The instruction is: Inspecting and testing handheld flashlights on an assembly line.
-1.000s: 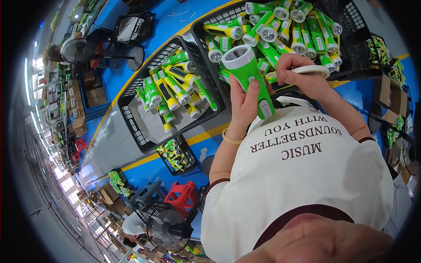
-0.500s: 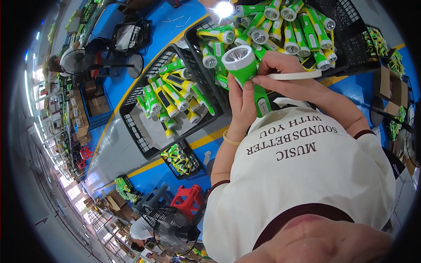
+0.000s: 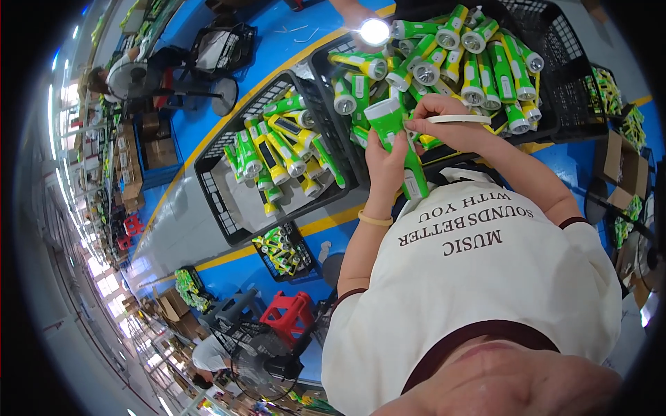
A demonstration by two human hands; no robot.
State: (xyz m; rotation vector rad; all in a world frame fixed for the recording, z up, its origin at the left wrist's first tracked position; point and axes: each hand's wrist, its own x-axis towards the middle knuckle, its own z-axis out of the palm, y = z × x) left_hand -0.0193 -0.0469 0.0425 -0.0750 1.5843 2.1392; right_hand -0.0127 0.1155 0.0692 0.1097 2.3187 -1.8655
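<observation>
Green flashlight (image 3: pixel 413 172) in the person's hands, above the near edge of the large crate, just in front of the shirt. Held at a tilt: white-rimmed head away from the body, tail end toward it. Left hand (image 3: pixel 386 161) wrapped round the middle, thumb on the upper face; pale yellow band (image 3: pixel 374 219) on that wrist. Right hand (image 3: pixel 449 133) close by, fingers curled and narrow near the flashlight's neck; cannot tell whether they touch it. Thin white band-like piece (image 3: pixel 459 119) lies across the right hand; grip on it unclear.

Beyond the hands, large black crate (image 3: pixel 549 28) heaped with green and yellow flashlights, most lens ends facing the wearer. At its far left rim, a bright white light (image 3: pixel 374 32), beside another person's bare arm (image 3: pixel 350 10).

To the left, second black crate (image 3: pixel 220 206), partly filled with similar flashlights over a pale sheet (image 3: pixel 239 201). Farther out: small filled crate (image 3: pixel 307 255), red stool (image 3: pixel 286 315), black fan (image 3: pixel 263 360), blue floor (image 3: pixel 260 76).
</observation>
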